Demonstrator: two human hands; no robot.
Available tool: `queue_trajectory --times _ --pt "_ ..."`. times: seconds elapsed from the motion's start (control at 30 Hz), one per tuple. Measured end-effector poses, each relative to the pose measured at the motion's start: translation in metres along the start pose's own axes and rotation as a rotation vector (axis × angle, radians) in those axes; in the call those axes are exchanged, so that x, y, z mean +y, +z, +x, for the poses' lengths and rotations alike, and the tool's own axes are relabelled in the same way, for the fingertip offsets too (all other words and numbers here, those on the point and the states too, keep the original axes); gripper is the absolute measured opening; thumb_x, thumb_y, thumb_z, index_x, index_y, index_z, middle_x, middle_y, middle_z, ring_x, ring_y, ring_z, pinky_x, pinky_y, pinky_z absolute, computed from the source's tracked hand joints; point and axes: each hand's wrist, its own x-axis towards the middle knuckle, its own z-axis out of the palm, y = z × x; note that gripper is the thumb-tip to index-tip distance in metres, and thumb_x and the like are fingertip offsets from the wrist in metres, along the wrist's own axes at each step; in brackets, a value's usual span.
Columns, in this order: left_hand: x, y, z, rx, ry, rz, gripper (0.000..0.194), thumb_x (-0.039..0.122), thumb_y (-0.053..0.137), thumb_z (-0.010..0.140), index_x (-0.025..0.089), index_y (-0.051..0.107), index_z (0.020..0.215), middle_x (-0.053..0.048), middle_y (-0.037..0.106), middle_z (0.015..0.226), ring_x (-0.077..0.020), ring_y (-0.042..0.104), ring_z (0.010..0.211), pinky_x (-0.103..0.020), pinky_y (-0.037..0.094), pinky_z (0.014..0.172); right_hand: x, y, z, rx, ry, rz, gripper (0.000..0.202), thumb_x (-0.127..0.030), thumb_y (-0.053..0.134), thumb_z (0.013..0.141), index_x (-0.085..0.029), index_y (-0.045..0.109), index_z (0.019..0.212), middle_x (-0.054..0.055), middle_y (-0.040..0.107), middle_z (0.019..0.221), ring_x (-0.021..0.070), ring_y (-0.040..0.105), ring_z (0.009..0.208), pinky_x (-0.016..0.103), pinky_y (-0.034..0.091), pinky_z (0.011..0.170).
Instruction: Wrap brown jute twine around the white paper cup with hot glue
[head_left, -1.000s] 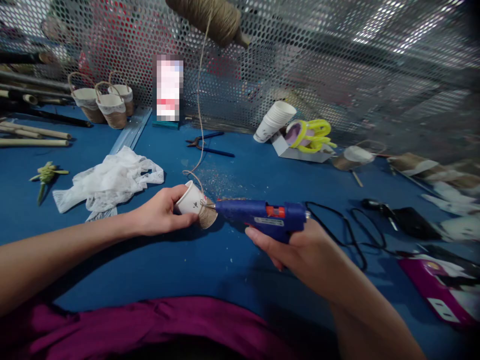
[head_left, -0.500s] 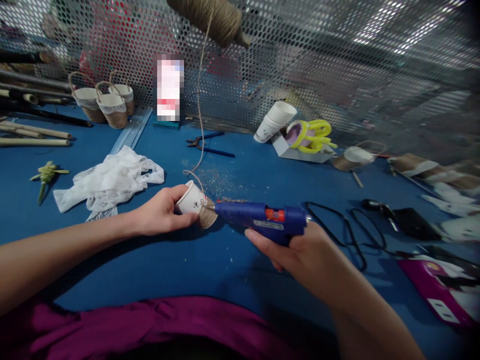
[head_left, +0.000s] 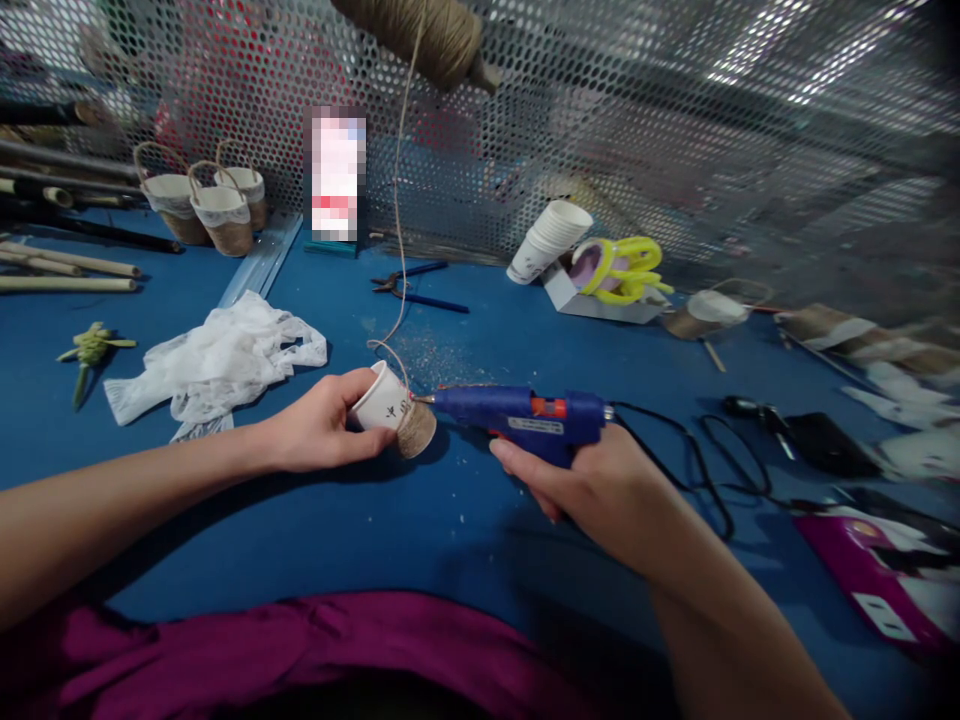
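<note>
In the head view my left hand (head_left: 326,422) is closed around a white paper cup (head_left: 379,398), which lies tilted with its mouth toward the upper left. Brown twine (head_left: 418,432) is wound about the cup's base end. A loose strand of it runs up to a large twine spool (head_left: 420,40) at the top. My right hand (head_left: 577,485) grips a blue hot glue gun (head_left: 517,418), fingers wrapped round its handle. The gun's nozzle is at the cup's side, by the edge of the wound twine; whether it touches cannot be made out.
White lace (head_left: 225,350) lies left of the cup, pliers (head_left: 420,287) beyond it. Twine-covered baskets (head_left: 223,222) stand at the back left beside a phone (head_left: 334,180). Stacked paper cups (head_left: 551,240) and yellow-handled scissors (head_left: 630,268) are at the back right. A black cord (head_left: 675,430) trails rightward.
The glue gun's nozzle has shifted slightly up and left along the cup's side, and the gun has levelled. My left hand and the cup have hardly moved.
</note>
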Motion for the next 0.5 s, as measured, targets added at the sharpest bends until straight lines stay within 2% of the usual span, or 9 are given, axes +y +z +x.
queue_trajectory --times 0.1,0.17,0.27,0.43,0.5 --pt "-0.0009 -0.0001 0.0003 0.008 0.002 0.024 0.026 0.02 0.054 0.069 0.009 0.052 0.093 -0.006 0.058 0.083 -0.0144 0.055 0.071 -0.025 0.046 0.063 -0.0006 0.0011 0.0026 -0.082 0.102 0.042 0.048 -0.042 0.054 0.072 -0.023 0.034 0.032 -0.001 0.042 0.032 0.0108 0.042 0.033 0.027 0.042 0.041" --pt "-0.0015 0.0 0.0004 0.011 0.0 0.039 0.026 0.02 0.054 0.069 0.009 0.052 0.093 -0.005 0.057 0.082 -0.0142 0.055 0.07 -0.025 0.046 0.063 -0.0012 0.0012 0.0032 -0.093 0.138 0.071 0.048 -0.043 0.055 0.071 -0.023 0.035 0.032 -0.001 0.042 0.033 0.0104 0.042 0.034 0.026 0.041 0.04" --pt "-0.0022 -0.0001 0.0 0.011 0.002 0.037 0.027 0.02 0.054 0.07 0.008 0.052 0.094 -0.006 0.057 0.083 -0.0143 0.055 0.07 -0.026 0.046 0.063 -0.0014 0.0004 0.0023 -0.089 0.148 0.076 0.048 -0.044 0.055 0.07 -0.023 0.035 0.032 -0.002 0.042 0.033 0.0098 0.042 0.034 0.026 0.041 0.042" --pt "-0.0008 0.0001 -0.0001 -0.001 -0.023 -0.025 0.031 0.02 0.054 0.069 0.007 0.051 0.097 -0.006 0.058 0.082 -0.0141 0.054 0.07 -0.026 0.045 0.062 -0.0002 -0.0006 -0.0034 -0.076 0.07 0.023 0.048 -0.043 0.056 0.07 -0.024 0.034 0.033 -0.002 0.042 0.033 0.01 0.042 0.033 0.027 0.041 0.044" --pt "0.0001 0.0005 0.0003 0.0 -0.039 -0.051 0.032 0.021 0.054 0.069 0.007 0.051 0.098 -0.007 0.059 0.083 -0.0139 0.054 0.069 -0.026 0.045 0.063 -0.0002 0.0001 -0.0062 -0.062 0.102 0.035 0.046 -0.046 0.055 0.069 -0.023 0.035 0.034 -0.002 0.043 0.034 0.0101 0.043 0.033 0.027 0.041 0.042"
